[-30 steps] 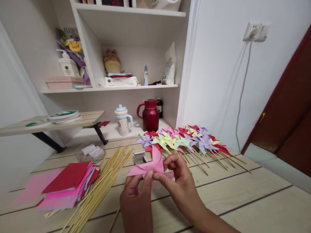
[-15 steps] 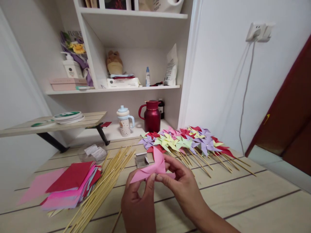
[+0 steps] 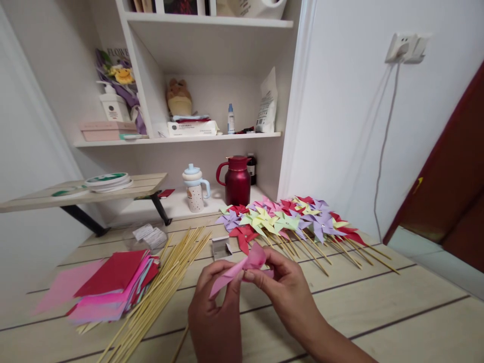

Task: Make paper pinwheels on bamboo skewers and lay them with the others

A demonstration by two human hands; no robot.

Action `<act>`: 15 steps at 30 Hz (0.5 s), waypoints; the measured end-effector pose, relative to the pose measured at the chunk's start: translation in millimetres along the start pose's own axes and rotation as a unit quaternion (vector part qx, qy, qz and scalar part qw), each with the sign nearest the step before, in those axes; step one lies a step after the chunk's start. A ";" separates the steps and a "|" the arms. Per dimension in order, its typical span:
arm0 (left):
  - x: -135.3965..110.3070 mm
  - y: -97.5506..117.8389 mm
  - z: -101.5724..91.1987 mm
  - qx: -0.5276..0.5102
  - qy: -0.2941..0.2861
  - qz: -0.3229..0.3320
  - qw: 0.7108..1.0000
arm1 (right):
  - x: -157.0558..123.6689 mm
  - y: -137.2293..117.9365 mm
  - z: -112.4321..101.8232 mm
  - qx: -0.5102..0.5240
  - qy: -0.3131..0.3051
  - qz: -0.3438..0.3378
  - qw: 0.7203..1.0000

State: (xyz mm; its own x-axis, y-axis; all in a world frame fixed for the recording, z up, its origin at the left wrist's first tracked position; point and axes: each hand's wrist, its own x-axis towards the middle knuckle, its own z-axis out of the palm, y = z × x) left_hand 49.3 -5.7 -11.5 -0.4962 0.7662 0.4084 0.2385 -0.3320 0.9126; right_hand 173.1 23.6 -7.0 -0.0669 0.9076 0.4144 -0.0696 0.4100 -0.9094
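- Tabletop (image 3: 374, 302): pale planks, beneath both hands and everything laid out around them.
- Heap of paper pinwheels (image 3: 283, 222): on sticks, beyond the hands and to the right, so nearer the right hand.
- Bundle of loose sticks (image 3: 162, 287): left of the left hand and nearer to it, its long axis running from near left to far right.
- Stack of coloured paper (image 3: 109, 275): farther left, beside the bundle.
- Left hand (image 3: 215, 305) and right hand (image 3: 287, 292): close together, each pinching the same pink piece, thumb tips almost meeting.
- Pink paper pinwheel (image 3: 255, 256): raised between the two hands, neither nearer, tilted; its long blade slants down leftward over the left hand's fingers, another curls upward beside the right hand's fingers.
- Small open box (image 3: 221, 248): just past the left hand.
- Pinwheel's centre: at the thumbs, mostly covered; whether anything sits there, I cannot tell.
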 end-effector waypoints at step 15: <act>-0.2 -0.1 0.3 0.029 -0.009 -0.050 0.998 | -2.8 -3.6 2.6 0.019 0.010 -0.008 1.000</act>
State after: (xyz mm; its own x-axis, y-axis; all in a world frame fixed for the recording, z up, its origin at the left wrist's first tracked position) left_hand 49.7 -5.7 -11.6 -0.5050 0.8039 0.3141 0.2362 -0.2213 0.9462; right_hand 170.9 19.3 -4.8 -0.0455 0.9032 0.4269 -0.1092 0.4203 -0.9008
